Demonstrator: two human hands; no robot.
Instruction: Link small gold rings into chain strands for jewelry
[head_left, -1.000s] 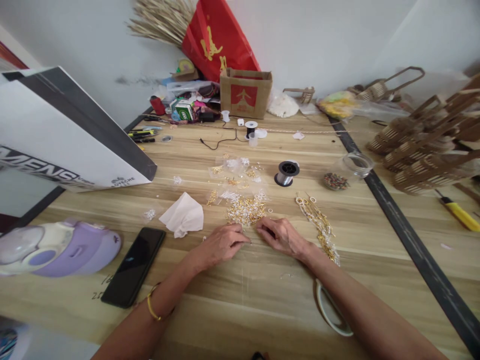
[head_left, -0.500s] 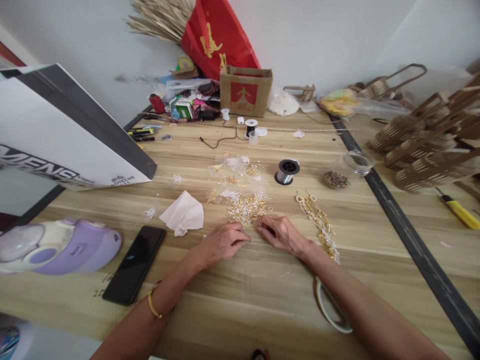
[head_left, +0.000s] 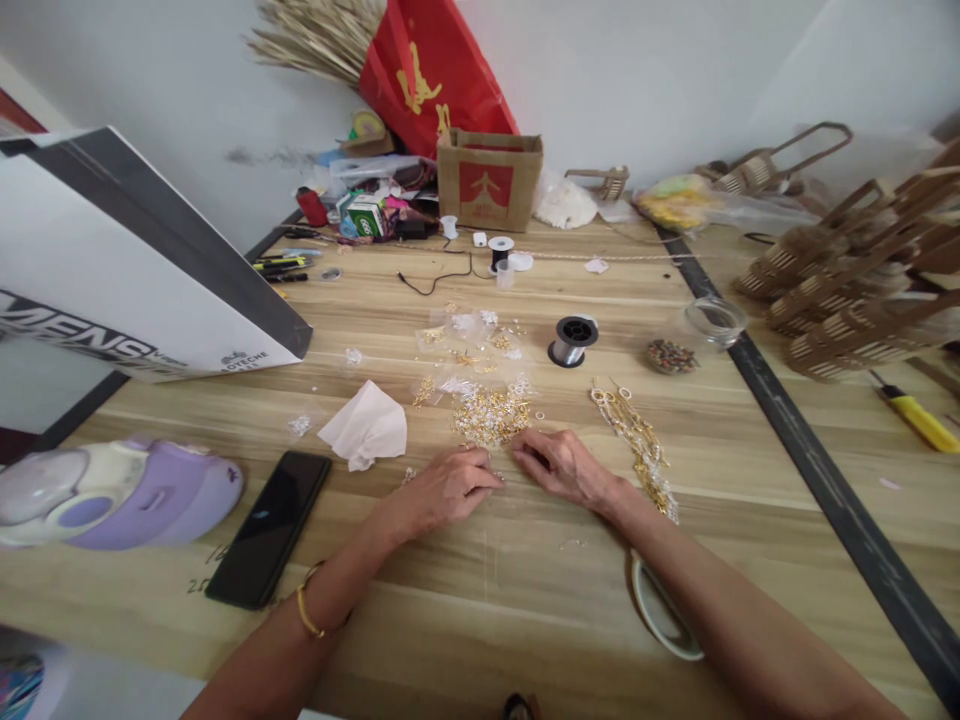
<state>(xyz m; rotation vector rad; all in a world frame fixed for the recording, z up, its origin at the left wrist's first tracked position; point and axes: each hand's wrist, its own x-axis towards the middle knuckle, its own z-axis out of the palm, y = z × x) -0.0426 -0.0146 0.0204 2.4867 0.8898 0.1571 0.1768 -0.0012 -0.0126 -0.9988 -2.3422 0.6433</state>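
Over the counter (head_left: pixel 570 620), we appear to be picking through piled beads (head_left: pixel 491 415), left hand (head_left: pixel 448 486) pinching a tiny piece (head_left: pixel 500 479), right hand (head_left: pixel 556 466) in a grip we cannot read, the next move calling for precision.

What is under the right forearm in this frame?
A pale ring-shaped item shows partly from behind the right forearm, which covers the rest of it. Gold and silver strands reach the forearm's far edge; whether they continue underneath is hidden.
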